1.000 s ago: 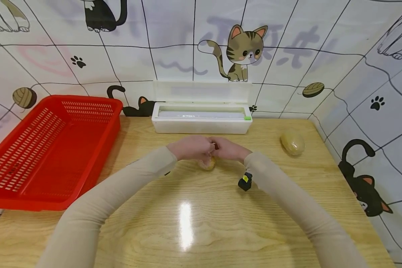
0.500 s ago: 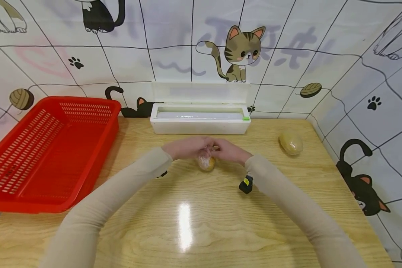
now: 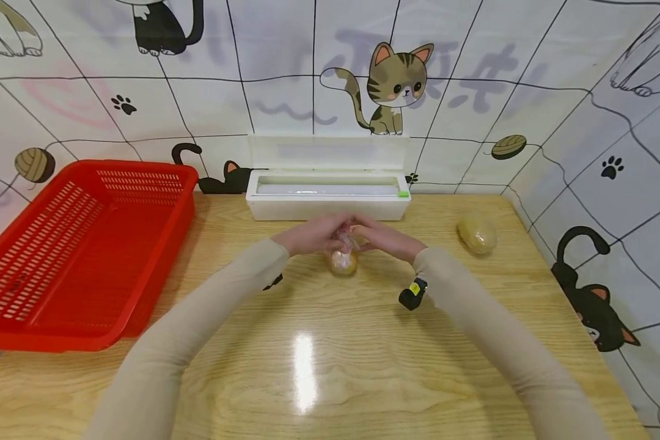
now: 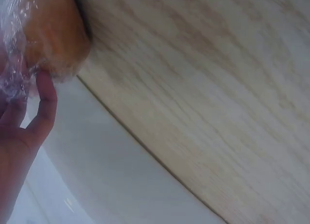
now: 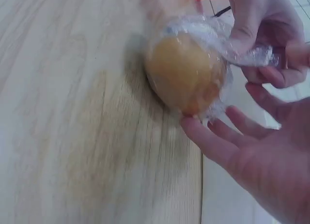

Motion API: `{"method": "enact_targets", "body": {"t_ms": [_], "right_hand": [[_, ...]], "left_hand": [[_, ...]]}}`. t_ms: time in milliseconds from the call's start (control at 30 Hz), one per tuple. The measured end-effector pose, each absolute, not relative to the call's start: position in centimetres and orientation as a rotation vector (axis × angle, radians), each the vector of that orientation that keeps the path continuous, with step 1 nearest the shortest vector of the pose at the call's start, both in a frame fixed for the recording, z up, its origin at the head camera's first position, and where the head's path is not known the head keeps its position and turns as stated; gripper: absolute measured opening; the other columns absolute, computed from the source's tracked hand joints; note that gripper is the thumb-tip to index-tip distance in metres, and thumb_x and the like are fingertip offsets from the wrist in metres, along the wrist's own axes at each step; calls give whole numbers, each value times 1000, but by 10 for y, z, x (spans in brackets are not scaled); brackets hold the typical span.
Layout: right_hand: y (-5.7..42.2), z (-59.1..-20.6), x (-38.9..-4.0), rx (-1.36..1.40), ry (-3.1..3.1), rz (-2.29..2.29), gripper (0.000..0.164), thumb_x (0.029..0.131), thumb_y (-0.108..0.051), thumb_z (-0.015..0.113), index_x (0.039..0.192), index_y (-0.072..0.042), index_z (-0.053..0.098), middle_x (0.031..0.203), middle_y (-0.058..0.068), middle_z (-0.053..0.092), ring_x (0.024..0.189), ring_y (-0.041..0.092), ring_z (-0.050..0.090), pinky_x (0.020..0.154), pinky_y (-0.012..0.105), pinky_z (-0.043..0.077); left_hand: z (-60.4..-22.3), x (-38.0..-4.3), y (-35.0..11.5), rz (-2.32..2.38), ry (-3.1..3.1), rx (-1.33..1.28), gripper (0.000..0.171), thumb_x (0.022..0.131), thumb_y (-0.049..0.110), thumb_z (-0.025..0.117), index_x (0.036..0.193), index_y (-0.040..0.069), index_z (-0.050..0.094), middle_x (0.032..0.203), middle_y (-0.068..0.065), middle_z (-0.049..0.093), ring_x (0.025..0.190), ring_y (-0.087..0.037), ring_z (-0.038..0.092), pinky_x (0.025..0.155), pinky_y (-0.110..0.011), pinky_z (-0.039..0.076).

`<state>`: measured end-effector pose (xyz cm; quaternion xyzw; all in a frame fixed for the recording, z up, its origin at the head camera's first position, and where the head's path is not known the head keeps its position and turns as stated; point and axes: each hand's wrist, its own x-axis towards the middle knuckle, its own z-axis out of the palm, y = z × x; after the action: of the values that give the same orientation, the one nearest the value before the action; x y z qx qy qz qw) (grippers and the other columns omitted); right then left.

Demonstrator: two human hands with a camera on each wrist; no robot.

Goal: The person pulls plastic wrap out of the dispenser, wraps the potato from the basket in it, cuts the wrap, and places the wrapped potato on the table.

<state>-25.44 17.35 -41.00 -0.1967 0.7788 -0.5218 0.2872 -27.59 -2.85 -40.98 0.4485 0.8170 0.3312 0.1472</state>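
Note:
A round yellow-orange fruit-like thing (image 5: 181, 73) sits on the table under both hands, wrapped in clear cling film. Its exact kind is hard to tell. My left hand (image 3: 310, 235) pinches the gathered, twisted end of the cling film (image 5: 261, 56) above it. In the right wrist view, my right hand (image 5: 256, 151) has its fingers mostly extended, one fingertip touching the lower side of the wrapped thing. The left wrist view shows the wrapped thing (image 4: 58, 30) at the upper left, a finger against it.
Behind the hands stands a white cling film dispenser (image 3: 330, 208), lid raised, roll inside. A second wrapped yellow thing (image 3: 477, 233) lies at the right on the wooden table (image 3: 242, 366). A red plastic basket (image 3: 101, 269) stands at the left. Cat-patterned sheets line the back and right.
My right hand has shifted slightly right and its fingers have spread from the film. The wrapped thing, mostly hidden a second ago, shows more and sits slightly farther back. My left hand stays at the film.

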Motion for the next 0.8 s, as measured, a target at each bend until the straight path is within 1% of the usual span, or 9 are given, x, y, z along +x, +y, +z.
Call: {"method": "enact_targets", "body": {"t_ms": [67,133,300,400,467,533,600,700,800], "right_hand": [[172,-411,-253,-542,2161,-1406,41,99,-25,50,132,-2,43,140,17,43,129,32,43,96,43,45],[170,-415,-252,-595,2273,-1385,34,99,-22,54,124,0,48,134,19,48,125,33,47,95,42,46],[164,-427,-251,-830,2540,-1294,21,99,-6,52,117,4,56,119,19,58,114,32,55,94,40,46],[161,-431,-251,-901,2648,-1235,10,99,-5,52,106,2,56,101,15,61,94,26,60,80,37,50],[160,-435,-250,-891,2707,-1200,5,99,-6,52,98,-1,54,93,11,60,82,22,56,70,34,48],[160,-437,-249,-861,2752,-1175,6,100,-6,52,95,-3,52,86,9,57,73,20,51,64,33,43],[160,-439,-249,-840,2785,-1160,6,100,-6,51,95,-3,51,85,9,56,71,19,49,63,32,41],[160,-440,-249,-858,2821,-1159,4,100,-4,50,96,-2,51,84,8,55,72,20,49,63,33,42],[160,-441,-248,-942,2840,-1146,5,99,-5,51,95,-3,50,83,7,54,72,20,50,63,33,43]], "left_hand": [[-411,-275,-28,961,2373,1298,47,88,12,70,128,1,48,106,-5,59,94,-16,58,80,-25,48],[-413,-274,-28,971,2396,1286,43,87,12,71,123,1,49,108,-7,59,98,-17,58,83,-25,48],[-422,-270,-28,1026,2497,1224,44,85,16,74,117,0,48,111,-10,57,105,-20,55,89,-28,45],[-428,-265,-30,1069,2572,1151,43,85,24,73,111,1,48,101,-9,54,92,-19,52,80,-28,45],[-431,-260,-33,1100,2621,1065,42,86,28,72,107,2,46,90,-8,51,79,-18,49,68,-28,43],[-435,-257,-37,1126,2641,976,39,88,32,69,101,3,47,80,-6,48,70,-17,44,60,-27,39],[-438,-255,-40,1214,2603,912,35,89,29,69,98,2,48,77,-5,50,67,-16,45,58,-26,39],[-443,-254,-46,1342,2455,836,25,91,22,69,95,4,51,80,-5,55,70,-16,52,61,-26,45],[-444,-255,-50,1422,2313,726,25,90,17,70,101,3,51,88,-9,57,77,-21,57,66,-30,50]]}}
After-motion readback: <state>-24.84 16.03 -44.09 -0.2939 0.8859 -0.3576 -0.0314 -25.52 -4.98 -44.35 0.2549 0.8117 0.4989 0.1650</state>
